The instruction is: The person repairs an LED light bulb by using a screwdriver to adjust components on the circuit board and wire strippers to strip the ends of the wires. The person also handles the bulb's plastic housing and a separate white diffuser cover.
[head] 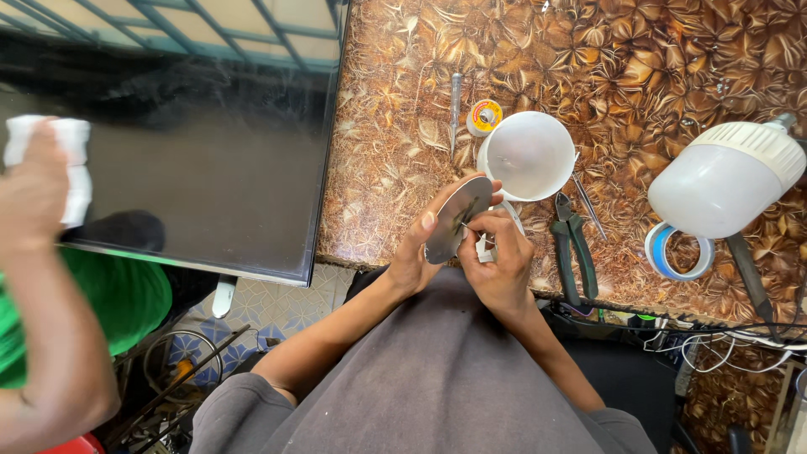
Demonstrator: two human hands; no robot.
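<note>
My left hand (pixel 418 252) holds a round grey metal disc (pixel 455 219) on edge, thumb on its face, just over the near edge of the brown leaf-patterned table (pixel 639 76). My right hand (pixel 499 256) is pinched on a small white part with thin wires (pixel 485 245) against the disc's right side. A white translucent bulb dome (pixel 527 155) lies on the table right behind my hands.
A large white bulb (pixel 723 181), a roll of blue-white tape (pixel 677 250), green-handled pliers (pixel 572 244), tweezers (pixel 588 204), a screwdriver (pixel 455 105) and a solder spool (pixel 485 115) lie on the table. At left another person's hand (pixel 38 189) presses a white cloth (pixel 71 168) to a dark flat screen (pixel 193 160).
</note>
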